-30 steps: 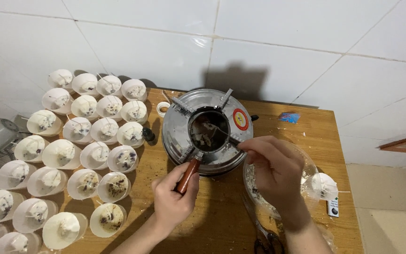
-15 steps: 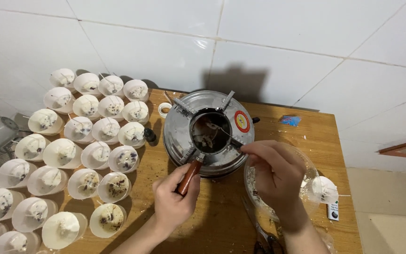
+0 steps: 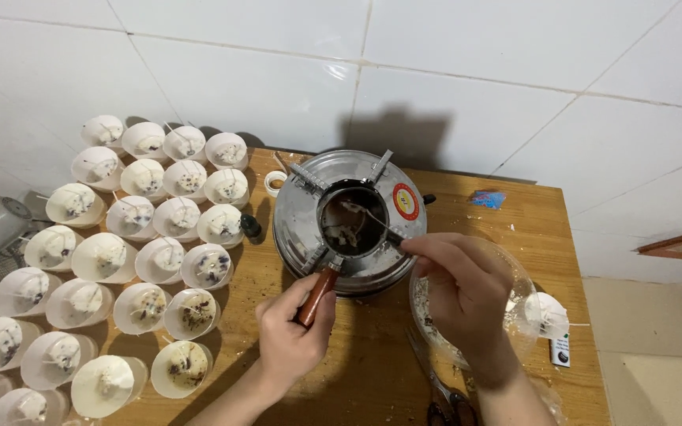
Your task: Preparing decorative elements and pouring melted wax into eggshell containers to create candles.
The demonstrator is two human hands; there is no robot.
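Note:
A small metal pot with dark liquid and pale lumps sits on a round silver stove on the wooden table. My left hand grips the pot's brown wooden handle at its near side. My right hand pinches a thin metal stirring tool whose tip dips into the pot. Beneath my right hand lies a clear plastic bowl of pale flakes.
Several white cups of set wax with wicks and dried petals fill the table's left half. A small dark bottle stands beside the stove. Scissors lie at the front edge. One more white cup lies right of the bowl.
The stirring tool's tip has swung from the pot's near side toward its far left. My left hand has stayed on the handle.

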